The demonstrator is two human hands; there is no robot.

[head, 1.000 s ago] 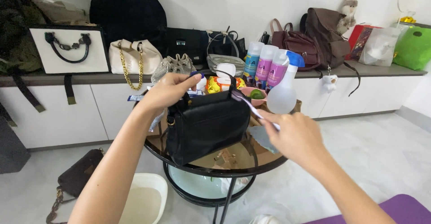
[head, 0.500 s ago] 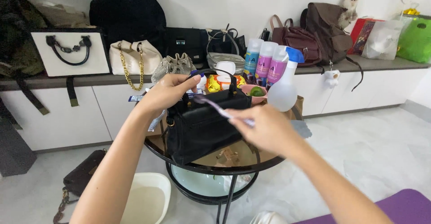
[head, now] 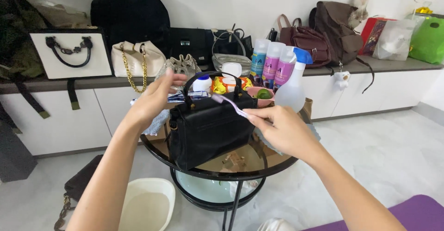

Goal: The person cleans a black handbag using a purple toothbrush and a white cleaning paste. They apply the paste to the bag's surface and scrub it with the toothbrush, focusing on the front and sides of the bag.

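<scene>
A black leather handbag (head: 208, 129) with a top handle stands upright on a round glass table (head: 277, 164). My right hand (head: 280, 129) grips a pale purple toothbrush (head: 229, 104) whose head lies over the bag's top edge. My left hand (head: 155, 99) hovers at the bag's left, fingers spread, holding nothing, just clear of the handle.
Spray bottle (head: 291, 85), three cleaner bottles (head: 273, 64), a pink bowl (head: 261, 94) and cloths crowd the table's far side. A long shelf (head: 370, 67) behind carries several bags and a backpack. A white basin (head: 145, 205) sits on the floor at lower left.
My left hand has let go of the bag's top and opened beside it. My right hand has moved the toothbrush left along the bag's top edge.
</scene>
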